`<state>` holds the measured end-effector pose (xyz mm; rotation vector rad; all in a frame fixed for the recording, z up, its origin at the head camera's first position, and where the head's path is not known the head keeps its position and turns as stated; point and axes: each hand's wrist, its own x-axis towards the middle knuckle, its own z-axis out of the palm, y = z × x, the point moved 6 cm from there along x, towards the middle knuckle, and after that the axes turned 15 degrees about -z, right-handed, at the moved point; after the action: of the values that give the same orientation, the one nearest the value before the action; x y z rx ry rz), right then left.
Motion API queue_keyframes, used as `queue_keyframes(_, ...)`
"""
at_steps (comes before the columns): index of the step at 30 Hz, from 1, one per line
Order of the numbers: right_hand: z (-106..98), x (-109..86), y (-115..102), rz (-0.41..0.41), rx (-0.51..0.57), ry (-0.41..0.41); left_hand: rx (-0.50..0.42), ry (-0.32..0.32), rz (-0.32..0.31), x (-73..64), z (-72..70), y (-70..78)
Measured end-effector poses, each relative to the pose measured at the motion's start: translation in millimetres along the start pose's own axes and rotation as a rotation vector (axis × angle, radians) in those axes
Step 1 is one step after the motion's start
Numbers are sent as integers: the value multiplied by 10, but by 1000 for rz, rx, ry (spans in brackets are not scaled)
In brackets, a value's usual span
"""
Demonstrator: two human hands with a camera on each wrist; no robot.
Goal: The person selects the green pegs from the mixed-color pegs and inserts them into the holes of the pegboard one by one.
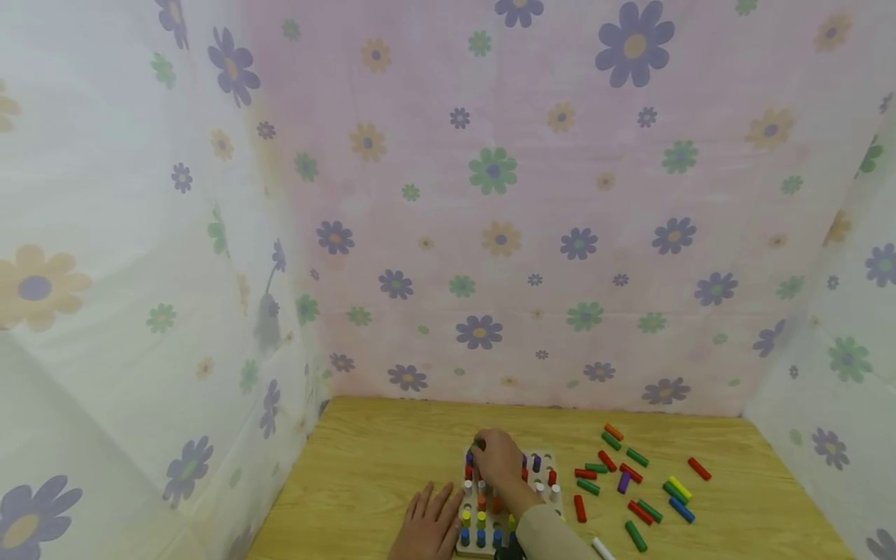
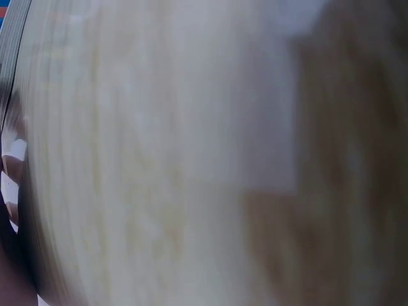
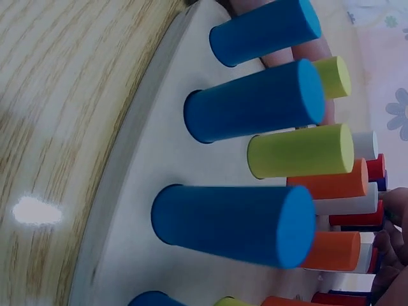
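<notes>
Your right hand (image 1: 500, 459) is over the far left corner of the pale pegboard (image 3: 121, 255); its fingers are curled and pinch a green peg (image 1: 479, 444) just above that corner. Your left hand (image 1: 428, 523) rests palm down along the board's left side, fingers extended and spread, holding nothing; the fingertips lie at the board's edge.

Board: on the worktop (image 1: 364, 451), pegs upright in rows by colour. Nearest you, blue pegs (image 1: 481, 537); then yellow pegs (image 1: 481, 519), orange pegs (image 1: 481, 504), white pegs (image 1: 555, 490), red pegs (image 1: 552, 477) and, farthest, purple pegs (image 1: 537, 463). Your right hand and forearm hide the middle of the board; count not possible there.

Right of the board, loose pegs lie on their sides, scattered: mostly red and green, plus an orange peg (image 1: 614, 432) at the far end, a purple peg (image 1: 624, 482) mid-group, a yellow peg (image 1: 680, 488) beside a green one, a blue peg (image 1: 682, 509) just nearer you, and a white peg (image 1: 603, 549) close to your beige sleeve (image 1: 553, 535).

Flower-print cloth (image 1: 420, 155) stands behind and at both sides. Left wrist view: mostly blurred.
</notes>
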<state>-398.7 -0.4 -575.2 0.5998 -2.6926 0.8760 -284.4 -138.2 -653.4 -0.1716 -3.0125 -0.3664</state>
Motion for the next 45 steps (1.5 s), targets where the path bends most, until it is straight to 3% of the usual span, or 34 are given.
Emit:
queue_keyframes(6, -10, -11, -46, -48, 26, -6, -17, 1, -3, 10, -10, -8)
queue_keyframes(12, -16, -19, -105, -99, 14, -61, 47, 37, 24, 0, 5, -21)
queue_keyframes(19, -3, -54, -80, -88, 3, -96, 51, 34, 27, -13, 24, 13)
queue_keyframes(23, 0, -81, -36, -57, 62, -84, 46, 12, 28, -13, 42, 28)
queue_keyframes(27, -20, -98, -23, -49, 189, -99, 45, 7, 13, -3, 51, 9)
queue_keyframes(35, -307, -168, -95, -109, 431, -135, 11, -55, -32, 38, 6, -11)
queue_keyframes(41, -527, -302, -21, -136, 463, -130, 35, -104, -43, 45, 59, -13)
queue_keyframes(45, -658, -388, 23, -165, 443, -123, 33, -85, -41, 57, 52, -16)
